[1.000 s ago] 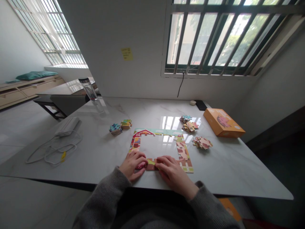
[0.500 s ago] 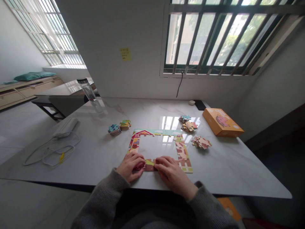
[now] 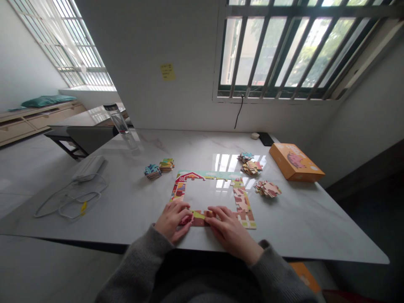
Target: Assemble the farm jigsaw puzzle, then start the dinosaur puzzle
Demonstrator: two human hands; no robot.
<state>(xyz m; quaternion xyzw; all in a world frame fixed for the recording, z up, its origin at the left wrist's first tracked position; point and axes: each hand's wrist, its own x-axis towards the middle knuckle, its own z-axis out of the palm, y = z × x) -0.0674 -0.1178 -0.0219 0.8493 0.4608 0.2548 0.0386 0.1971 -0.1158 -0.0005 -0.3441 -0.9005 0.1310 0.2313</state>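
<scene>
A farm-picture jigsaw frame [image 3: 242, 201] lies flat on the table, its middle showing bare tabletop. My left hand [image 3: 172, 219] curls around the pink piece at the near left corner, thumb by the front edge and fingers above. The pink corner piece [image 3: 188, 219] shows between them. On the near border, my right hand [image 3: 227, 229] has its bent fingertips around a brown piece, which they partly cover. A green and brown piece [image 3: 198, 218] sits between the two hands. The red barn [image 3: 191, 176] is at the frame's far left corner.
Stacks of loose pieces [image 3: 152, 171] lie beyond the frame at left, and more piles [image 3: 267, 189] at right. An orange box [image 3: 296, 162] stands far right, near a black phone [image 3: 265, 139]. A glass bottle [image 3: 116, 118] and a white device with a cable [image 3: 90, 168] are left.
The fingers and thumb of my left hand have spread slightly, exposing more of the pink corner piece. My right hand stays almost in place. The view has shifted a little.
</scene>
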